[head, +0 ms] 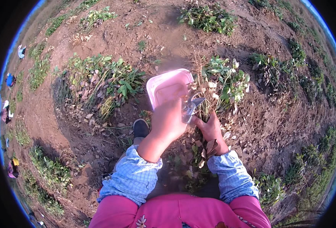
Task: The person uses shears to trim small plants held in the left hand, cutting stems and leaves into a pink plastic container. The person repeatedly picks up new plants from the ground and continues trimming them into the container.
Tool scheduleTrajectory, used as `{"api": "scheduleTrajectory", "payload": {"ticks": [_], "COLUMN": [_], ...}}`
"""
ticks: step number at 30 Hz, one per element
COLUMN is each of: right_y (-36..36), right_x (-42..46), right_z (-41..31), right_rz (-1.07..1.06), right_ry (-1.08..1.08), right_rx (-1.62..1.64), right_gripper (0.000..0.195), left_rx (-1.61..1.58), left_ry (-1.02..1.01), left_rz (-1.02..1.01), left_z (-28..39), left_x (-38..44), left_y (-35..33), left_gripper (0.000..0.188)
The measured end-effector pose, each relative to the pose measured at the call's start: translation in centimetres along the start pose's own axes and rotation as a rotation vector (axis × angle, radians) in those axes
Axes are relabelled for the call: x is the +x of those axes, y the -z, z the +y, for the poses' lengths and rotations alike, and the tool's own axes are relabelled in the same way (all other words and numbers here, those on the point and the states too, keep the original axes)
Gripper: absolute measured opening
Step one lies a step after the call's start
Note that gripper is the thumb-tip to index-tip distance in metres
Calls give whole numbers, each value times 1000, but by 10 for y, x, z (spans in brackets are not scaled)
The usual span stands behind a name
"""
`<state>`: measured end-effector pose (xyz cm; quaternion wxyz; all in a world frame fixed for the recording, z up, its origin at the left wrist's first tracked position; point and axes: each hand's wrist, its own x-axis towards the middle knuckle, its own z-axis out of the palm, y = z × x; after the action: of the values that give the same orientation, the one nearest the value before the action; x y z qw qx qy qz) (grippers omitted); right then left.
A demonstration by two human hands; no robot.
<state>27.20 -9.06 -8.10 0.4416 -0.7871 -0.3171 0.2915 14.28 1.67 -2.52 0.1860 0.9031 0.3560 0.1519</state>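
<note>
My left hand [169, 118] grips a pair of pruning shears [191, 107], whose blades point right, towards the plant stems. A bunch of pulled-up peanut plants [206, 105] is held by its stems in my right hand [210, 128]. Thin roots and pale pods [212, 87] show at the upper end of this bunch, close to the shears. Just beyond my left hand a pink plastic basin [172, 78] sits tilted on the soil, its near side hidden by the hand. Leafy parts of the bunch hang below my right hand, towards my lap.
A large heap of peanut plants [99, 82] lies on the left, another pile [225, 77] just right of the basin. More piles [209, 18] dot the brown soil [133, 31]. My shoe [141, 128] is left of the shears. Several people [10, 79] are far off at left.
</note>
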Motion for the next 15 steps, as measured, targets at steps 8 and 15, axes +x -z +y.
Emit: {"api": "scheduleTrajectory", "payload": {"ticks": [8, 15], "right_y": [-5, -6], "right_x": [5, 0], "right_z": [14, 6], "right_rz": [-22, 3], "right_ry": [5, -1], "right_rx": [54, -23], "right_gripper": [62, 60], "left_rx": [23, 69], "left_ry": [35, 78], "left_rz": [-3, -48], "left_z": [5, 4], "left_x": [0, 2], "left_y": [6, 4], "left_gripper": [45, 41]}}
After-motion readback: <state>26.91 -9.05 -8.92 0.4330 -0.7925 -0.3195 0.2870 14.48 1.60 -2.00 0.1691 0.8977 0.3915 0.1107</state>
